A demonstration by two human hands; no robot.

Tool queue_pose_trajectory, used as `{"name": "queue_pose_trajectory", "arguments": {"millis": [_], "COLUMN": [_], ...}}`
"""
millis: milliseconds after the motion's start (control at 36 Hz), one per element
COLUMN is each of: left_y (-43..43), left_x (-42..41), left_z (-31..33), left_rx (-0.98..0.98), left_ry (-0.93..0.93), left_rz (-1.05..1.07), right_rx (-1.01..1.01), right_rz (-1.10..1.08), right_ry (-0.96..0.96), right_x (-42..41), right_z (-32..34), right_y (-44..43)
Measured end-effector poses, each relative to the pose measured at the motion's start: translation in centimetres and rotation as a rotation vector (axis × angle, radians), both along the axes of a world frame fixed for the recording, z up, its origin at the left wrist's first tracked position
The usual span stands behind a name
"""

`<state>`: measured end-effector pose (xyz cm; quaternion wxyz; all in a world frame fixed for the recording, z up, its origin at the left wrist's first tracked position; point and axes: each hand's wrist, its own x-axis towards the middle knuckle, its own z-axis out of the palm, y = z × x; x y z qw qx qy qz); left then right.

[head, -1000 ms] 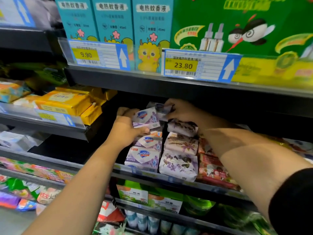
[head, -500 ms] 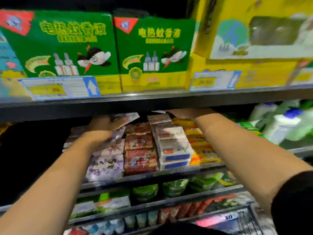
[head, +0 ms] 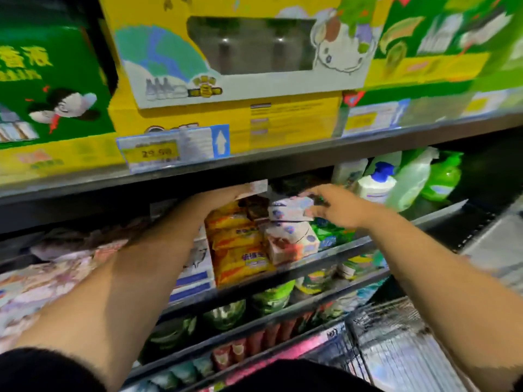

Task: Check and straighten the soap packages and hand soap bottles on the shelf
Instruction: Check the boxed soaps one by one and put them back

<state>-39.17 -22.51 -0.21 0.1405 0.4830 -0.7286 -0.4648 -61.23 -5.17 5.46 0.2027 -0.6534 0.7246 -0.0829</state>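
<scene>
Task midway: right hand (head: 338, 209) pinches soap pack (head: 288, 212) atop stack (head: 294, 243); left hand (head: 223, 195) grip unclear. Bottles (head: 376, 186), 2 o'clock, apparently not yet checked.

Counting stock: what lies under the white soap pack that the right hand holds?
More white-and-pink packs, stacked on the shelf. The held pack covers their tops; their count is unclear.

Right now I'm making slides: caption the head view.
Left hand reaches over yellow soap packs; right hand pinches a white soap package.
</scene>
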Motion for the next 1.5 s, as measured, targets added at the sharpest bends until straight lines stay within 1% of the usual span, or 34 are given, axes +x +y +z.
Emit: {"name": "queue_pose_trajectory", "arguments": {"millis": [28, 56, 111, 139, 167, 194, 222, 250, 306, 361, 417, 500, 556, 639, 750, 806, 917, 1056, 1167, 1222, 1306, 1389, 1444, 1500], "left_y": [0.2, 0.9, 1.6, 1.8, 2.1, 2.2, 2.0, 1.7, 2.1, 2.5, 2.8, 2.8, 2.5, 2.8, 3.7, 3.8, 4.5, 5.5, 5.9, 6.2, 6.8, 7.1, 7.5, 7.5], "left_x": [-0.9, -1.9, -3.7, -4.3, -4.6, -4.7, -4.8, -4.8, -4.6, -4.5, -4.5, -4.8, -4.9, -4.9, -5.0, -5.1, -5.2, -5.3, -4.6, -4.3, -3.5, -1.4, 0.7, 3.6], "left_z": [0.0, 0.5, 0.5, 0.1, 0.2, 0.0, -0.3, -0.7, -0.3, -0.2, -0.2, -0.5, -0.4, -0.3, 0.1, 0.0, 0.1, 0.6, 0.4, 0.6, 1.6, 2.6, 3.6, 4.2], "left_rx": [-0.008, -0.007, -0.014, -0.013, 0.01, 0.0, -0.012, -0.04, -0.086, -0.154, -0.177, -0.175, -0.179, -0.251, -0.333, -0.332, -0.386, -0.494, -0.493, -0.469, -0.506, -0.621, -0.662, -0.64], "left_ry": [0.007, -0.003, 0.01, 0.051, 0.096, 0.11, 0.121, 0.09, 0.027, -0.021, -0.038, -0.008, -0.065, -0.119, -0.21, -0.243, -0.403, -0.515, -0.788, -0.841, -0.807, -0.663, -0.608, -0.556], "left_rz": [-0.041, -0.089, -0.044, -0.019, 0.013, 0.022, 0.042, 0.051, 0.026, -0.02, -0.048, -0.097, -0.112, -0.124, -0.181, -0.173, -0.222, -0.267, -0.321, -0.337, -0.358, -0.338, -0.238, -0.117], "right_rx": [-0.001, -0.029, -0.047, -0.058, -0.11, -0.178, -0.214, -0.221, -0.11, -0.085, -0.071, -0.005, 0.021, 0.034, 0.036, 0.058, 0.037, -0.007, -0.006, -0.007, -0.017, -0.103, -0.122, -0.155], "right_rz": [0.013, 0.035, 0.087, 0.137, 0.198, 0.224, 0.228, 0.248, 0.275, 0.272, 0.273, 0.262, 0.242, 0.22, 0.294, 0.323, 0.363, 0.335, 0.325, 0.319, 0.263, 0.227, 0.226, 0.221], "right_ry": [-0.04, -0.027, 0.007, 0.062, 0.122, 0.135, 0.085, 0.088, -0.032, -0.11, -0.125, -0.039, -0.051, -0.041, 0.022, 0.063, 0.128, 0.176, 0.159, 0.13, 0.09, 0.128, 0.149, 0.139], "right_x": [-0.3, -0.5, -1.3, -1.3, -1.3, -1.4, -1.7, -2.3, -2.4, -2.4, -2.0, -2.0, -2.2, -2.3, -2.0, -2.1, -2.2, -1.8, -1.7, -1.6, -1.1, 0.1, 1.6, 4.0], "right_z": [-0.2, -0.5, -1.2, -1.4, -1.5, -1.8, -2.1, -2.8, -3.7, -4.2, -3.9, -3.8, -3.7, -4.3, -5.2, -5.6, -6.7, -7.4, -7.5, -7.1, -5.8, -4.3, -3.5, -2.7], "right_y": [0.1, 0.0, -0.3, -0.5, -0.7, -0.9, -1.4, -1.9, -2.6, -2.6, -2.5, -2.5, -2.3, -2.1, -1.9, -1.9, -2.2, -2.4, -2.4, -2.5, -2.4, -2.8, -3.6, -4.6]}}
